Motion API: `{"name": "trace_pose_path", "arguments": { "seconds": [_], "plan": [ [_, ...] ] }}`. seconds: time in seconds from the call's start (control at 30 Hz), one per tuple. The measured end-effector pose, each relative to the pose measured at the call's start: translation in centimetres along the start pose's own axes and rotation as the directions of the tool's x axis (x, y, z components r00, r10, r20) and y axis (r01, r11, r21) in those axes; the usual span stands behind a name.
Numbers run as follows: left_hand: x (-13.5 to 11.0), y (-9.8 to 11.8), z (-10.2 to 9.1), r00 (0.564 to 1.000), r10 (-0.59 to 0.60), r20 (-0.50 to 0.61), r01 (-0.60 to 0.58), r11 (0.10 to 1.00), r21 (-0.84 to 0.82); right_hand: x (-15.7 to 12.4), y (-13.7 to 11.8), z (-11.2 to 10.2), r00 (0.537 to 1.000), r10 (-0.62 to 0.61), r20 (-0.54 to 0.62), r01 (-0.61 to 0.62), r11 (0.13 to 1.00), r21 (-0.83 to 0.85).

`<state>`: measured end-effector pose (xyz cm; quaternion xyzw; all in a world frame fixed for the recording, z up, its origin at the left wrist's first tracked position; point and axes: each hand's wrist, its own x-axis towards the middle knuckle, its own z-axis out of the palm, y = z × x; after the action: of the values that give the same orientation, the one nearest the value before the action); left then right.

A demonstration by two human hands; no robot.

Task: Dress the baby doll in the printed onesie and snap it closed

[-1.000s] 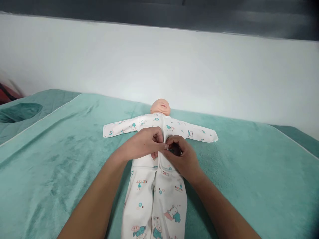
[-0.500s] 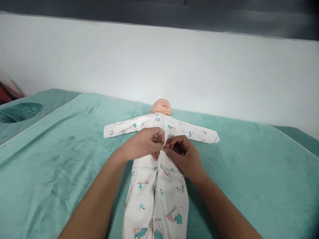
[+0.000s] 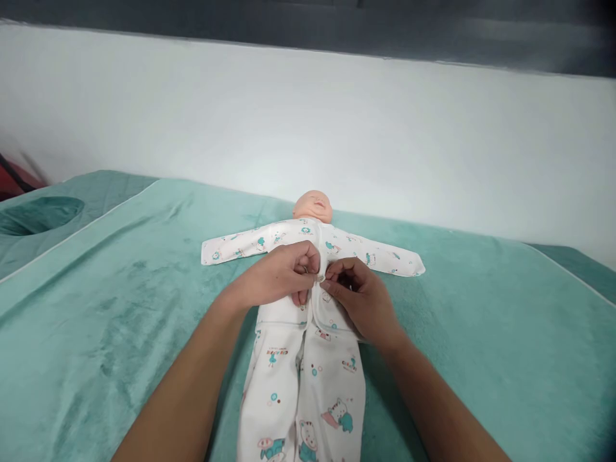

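Note:
A baby doll [image 3: 312, 206] lies on its back, dressed in a white printed baby jacket [image 3: 282, 314] and matching trousers [image 3: 332, 391]. Its sleeves stretch out to both sides. At the middle of the chest, my left hand [image 3: 282, 276] pinches the jacket's front edge with thumb and fingers. Opposite it, my right hand [image 3: 363, 295] has thumb and forefinger closed on the other side of the front opening. A small round button [image 3: 320, 278] shows between the fingertips of both hands. Cloth inside the fingers is partly hidden.
A green plush sheet [image 3: 144, 308] with wrinkles covers the bed under the doll. At the far left is a hole [image 3: 41, 215] in the bed's padded surface. A white wall [image 3: 308, 122] stands right behind the doll's head.
The fingertips of both hands have shifted slightly up the jacket front and a little apart, and the button now shows between them. The doll lies as before.

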<state>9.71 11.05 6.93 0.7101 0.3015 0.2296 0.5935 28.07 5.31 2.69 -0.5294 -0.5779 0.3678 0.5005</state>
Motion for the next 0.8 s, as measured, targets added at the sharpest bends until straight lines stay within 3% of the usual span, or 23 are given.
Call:
{"name": "trace_pose_path", "arguments": {
  "seconds": [0.3, 0.53, 0.8],
  "plan": [
    [0.3, -0.3, 0.0, 0.999, 0.033, 0.024, -0.034, 0.999, 0.032, 0.2, -0.2, -0.1, 0.997, 0.050, 0.065, -0.061, 0.984, 0.165],
    [0.3, -0.1, 0.3, 1.000, 0.017, 0.019, -0.017, 1.000, 0.000, 0.1, -0.9, -1.1, 0.967, 0.100, 0.233, -0.138, 0.978, 0.154],
    [0.4, -0.2, 0.3, 1.000, 0.003, 0.003, -0.003, 1.000, -0.008, 0.3, -0.2, -0.8, 0.982, 0.052, 0.182, -0.079, 0.986, 0.145]
  ]
}}
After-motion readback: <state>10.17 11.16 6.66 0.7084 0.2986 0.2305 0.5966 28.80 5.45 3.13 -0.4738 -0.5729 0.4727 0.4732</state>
